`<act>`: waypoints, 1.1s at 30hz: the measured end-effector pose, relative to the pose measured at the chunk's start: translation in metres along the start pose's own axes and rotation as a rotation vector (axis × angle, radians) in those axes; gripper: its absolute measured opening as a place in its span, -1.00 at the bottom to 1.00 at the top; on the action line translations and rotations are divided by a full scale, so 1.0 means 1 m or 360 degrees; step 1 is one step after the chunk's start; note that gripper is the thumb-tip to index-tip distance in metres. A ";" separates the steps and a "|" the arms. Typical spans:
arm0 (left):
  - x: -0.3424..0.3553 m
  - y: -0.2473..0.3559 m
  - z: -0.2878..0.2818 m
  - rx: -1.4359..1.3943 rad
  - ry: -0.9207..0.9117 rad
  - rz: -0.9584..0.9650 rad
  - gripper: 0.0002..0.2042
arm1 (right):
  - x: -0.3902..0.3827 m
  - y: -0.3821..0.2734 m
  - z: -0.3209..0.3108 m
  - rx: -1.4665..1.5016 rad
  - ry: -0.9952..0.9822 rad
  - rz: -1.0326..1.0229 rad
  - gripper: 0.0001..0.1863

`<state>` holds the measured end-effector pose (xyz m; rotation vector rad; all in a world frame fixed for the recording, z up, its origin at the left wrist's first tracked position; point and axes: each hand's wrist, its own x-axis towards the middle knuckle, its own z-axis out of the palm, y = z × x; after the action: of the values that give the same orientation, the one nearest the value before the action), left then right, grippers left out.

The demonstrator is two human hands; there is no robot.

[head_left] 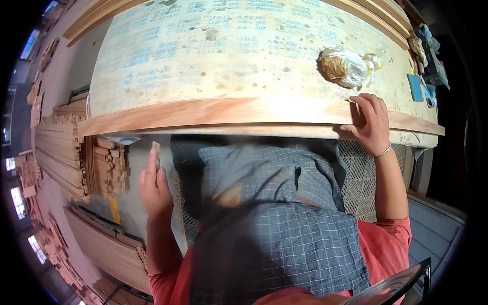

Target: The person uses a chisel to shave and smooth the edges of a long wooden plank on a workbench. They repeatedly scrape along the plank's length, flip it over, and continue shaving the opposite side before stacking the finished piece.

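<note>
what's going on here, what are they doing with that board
A person's right hand spans a long wooden board toward its right end, fingers at the far edge, thumb at the near one. The board lies along the near side of a worktable. The left hand is off it; whether it holds the small tan piece by its fingertips is unclear.

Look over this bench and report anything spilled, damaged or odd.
The pale tabletop stands out: dark and brown blotches are scattered across it, so it looks stained, though I cannot tell from what. I see no clear spill, and the long board at the right hand shows no obvious damage.
</note>
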<state>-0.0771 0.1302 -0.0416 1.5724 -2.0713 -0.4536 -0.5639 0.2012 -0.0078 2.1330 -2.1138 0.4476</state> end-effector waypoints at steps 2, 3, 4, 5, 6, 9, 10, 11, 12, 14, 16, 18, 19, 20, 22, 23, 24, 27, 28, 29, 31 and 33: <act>0.001 0.000 0.005 0.0014 0.0037 0.0075 -0.54 | -0.018 0.029 -0.006 -0.0075 -0.0020 0.0039 -0.26; 0.001 0.004 0.005 0.0024 0.0001 0.0045 -0.54 | -0.027 0.042 -0.011 -0.0096 -0.0066 0.0117 -0.25; 0.001 0.006 0.005 0.0031 -0.0033 0.0006 -0.54 | -0.031 0.055 -0.017 -0.0120 -0.0116 0.0186 -0.25; 0.003 0.008 0.007 0.0012 -0.0019 0.0058 -0.54 | -0.038 0.073 -0.019 -0.0154 -0.0107 0.0172 -0.23; 0.005 0.011 0.010 -0.0006 -0.0004 0.0120 -0.54 | -0.044 0.084 -0.023 -0.0219 -0.0132 0.0232 -0.21; 0.004 0.015 0.015 -0.0065 0.0009 0.0166 -0.55 | -0.054 0.109 -0.024 -0.0106 -0.0113 0.0382 -0.24; 0.005 0.017 0.016 -0.0085 0.0009 0.0160 -0.55 | -0.053 0.109 -0.025 -0.0083 -0.0112 0.0384 -0.25; 0.006 0.020 0.019 -0.0076 0.0010 0.0209 -0.56 | -0.050 0.107 -0.027 -0.0063 -0.0111 0.0385 -0.26; 0.007 0.023 0.019 -0.0087 -0.0030 0.0193 -0.56 | -0.049 0.102 -0.027 -0.0033 -0.0114 0.0387 -0.27; 0.007 0.030 0.019 -0.0100 -0.0098 0.0152 -0.56 | -0.046 0.087 -0.026 -0.0019 -0.0075 0.0390 -0.28; 0.010 0.037 0.027 -0.0123 -0.0085 0.0385 -0.56 | -0.038 0.062 -0.020 -0.0008 -0.0113 0.0405 -0.28; 0.008 0.058 0.028 -0.0193 -0.0282 0.0235 -0.59 | -0.026 0.034 -0.003 0.0051 0.0047 0.0121 -0.27; 0.007 0.066 0.032 -0.0255 -0.0364 0.0155 -0.60 | -0.017 0.013 0.006 0.0088 0.0097 0.0060 -0.29; 0.007 0.075 0.036 -0.0303 -0.0439 0.0067 -0.61 | -0.008 -0.009 0.015 0.0140 0.0150 -0.0005 -0.32; 0.018 0.091 0.038 -0.0190 -0.0386 0.0391 -0.60 | 0.008 -0.052 0.028 0.0223 0.0181 -0.0018 -0.36; 0.023 0.097 0.036 -0.0019 -0.0491 0.0343 -0.57 | 0.015 -0.071 0.032 0.0267 0.0190 -0.0044 -0.38; 0.028 0.106 0.033 0.0140 -0.0593 0.0293 -0.54 | 0.019 -0.084 0.036 0.0303 0.0214 -0.0037 -0.39; 0.030 0.105 0.032 0.0251 -0.0508 0.0207 -0.54 | 0.028 -0.104 0.041 0.0306 0.0172 -0.0011 -0.45; 0.030 0.102 0.032 0.0278 -0.0457 0.0230 -0.54 | 0.027 -0.104 0.040 0.0305 0.0145 0.0001 -0.45; 0.031 0.103 0.030 0.0287 -0.0432 0.0196 -0.54 | 0.027 -0.104 0.042 0.0287 0.0158 -0.0017 -0.44; 0.034 0.102 0.031 0.0288 -0.0332 0.0194 -0.55 | 0.027 -0.103 0.041 0.0255 0.0172 -0.0042 -0.41; 0.038 0.099 0.033 0.0263 -0.0267 0.0231 -0.57 | 0.026 -0.103 0.042 0.0262 0.0177 -0.0036 -0.38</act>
<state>-0.1830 0.1201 -0.0082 1.5051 -2.3864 -0.3815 -0.4566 0.1669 -0.0272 2.1584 -2.0554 0.7437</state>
